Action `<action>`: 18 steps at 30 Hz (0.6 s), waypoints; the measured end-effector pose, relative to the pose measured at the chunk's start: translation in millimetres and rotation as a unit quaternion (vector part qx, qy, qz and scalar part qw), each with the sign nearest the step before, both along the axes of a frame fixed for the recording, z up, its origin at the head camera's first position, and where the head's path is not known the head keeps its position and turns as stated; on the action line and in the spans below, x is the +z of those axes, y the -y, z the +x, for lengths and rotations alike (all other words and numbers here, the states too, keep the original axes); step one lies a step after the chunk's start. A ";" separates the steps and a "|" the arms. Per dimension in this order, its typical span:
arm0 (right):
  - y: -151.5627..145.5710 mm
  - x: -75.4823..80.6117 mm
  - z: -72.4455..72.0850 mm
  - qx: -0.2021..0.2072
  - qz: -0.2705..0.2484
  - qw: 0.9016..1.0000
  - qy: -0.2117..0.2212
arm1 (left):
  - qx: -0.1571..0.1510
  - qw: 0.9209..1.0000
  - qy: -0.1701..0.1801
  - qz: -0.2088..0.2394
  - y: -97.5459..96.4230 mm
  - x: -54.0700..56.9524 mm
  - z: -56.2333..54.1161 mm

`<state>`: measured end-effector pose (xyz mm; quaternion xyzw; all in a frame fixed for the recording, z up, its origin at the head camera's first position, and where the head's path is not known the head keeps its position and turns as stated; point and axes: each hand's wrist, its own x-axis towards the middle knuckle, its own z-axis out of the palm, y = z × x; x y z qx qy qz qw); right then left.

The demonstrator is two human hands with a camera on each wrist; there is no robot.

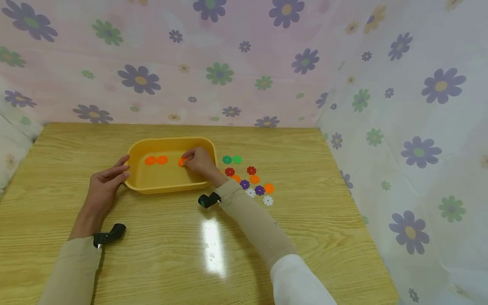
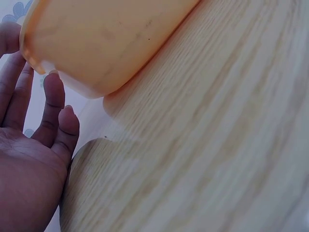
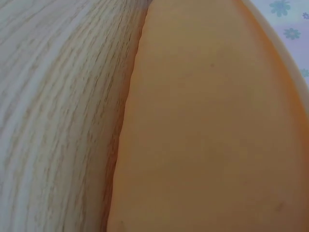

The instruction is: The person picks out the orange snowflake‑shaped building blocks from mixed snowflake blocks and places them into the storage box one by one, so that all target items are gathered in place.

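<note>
A yellow plastic tub (image 1: 167, 187) stands on the table, and my left hand (image 1: 104, 184) holds its left end by the rim. The left wrist view shows that thumb and fingers at the tub's rim (image 2: 35, 60), with two fingers bent below it. My right hand (image 1: 200, 161) reaches over the right end into the tub, pinching an orange snowflake disc (image 1: 181, 162) just above the floor. Two more orange discs (image 1: 156, 160) lie side by side in the tub's left half. In the right wrist view the tub's outer wall (image 3: 207, 116) fills most of the picture, hiding the fingers.
Right of the tub lie several loose snowflake discs: green discs (image 1: 232, 159), red discs (image 1: 251, 170), orange discs (image 1: 269, 188), purple discs (image 1: 259, 190) and white discs (image 1: 268, 200). The wooden table (image 1: 160, 254) meets flower-print cloth (image 1: 152, 55) at the back and sides.
</note>
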<state>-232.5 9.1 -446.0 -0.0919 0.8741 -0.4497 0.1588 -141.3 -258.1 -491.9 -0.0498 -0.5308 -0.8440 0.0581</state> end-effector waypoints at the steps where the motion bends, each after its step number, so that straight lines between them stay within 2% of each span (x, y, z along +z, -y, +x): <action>1: 0.6 -0.7 -0.8 0.005 0.006 1.000 -0.003 | 0.000 1.000 0.000 0.000 0.1 0.0 0.1; 11: 11.3 -8.8 -11.9 0.076 0.013 0.997 -0.002 | -0.008 1.000 -0.006 0.013 -0.4 0.3 0.8; 18: 16.5 -9.6 -15.4 0.073 0.009 0.997 0.008 | -0.009 1.000 -0.004 0.009 0.1 0.1 0.3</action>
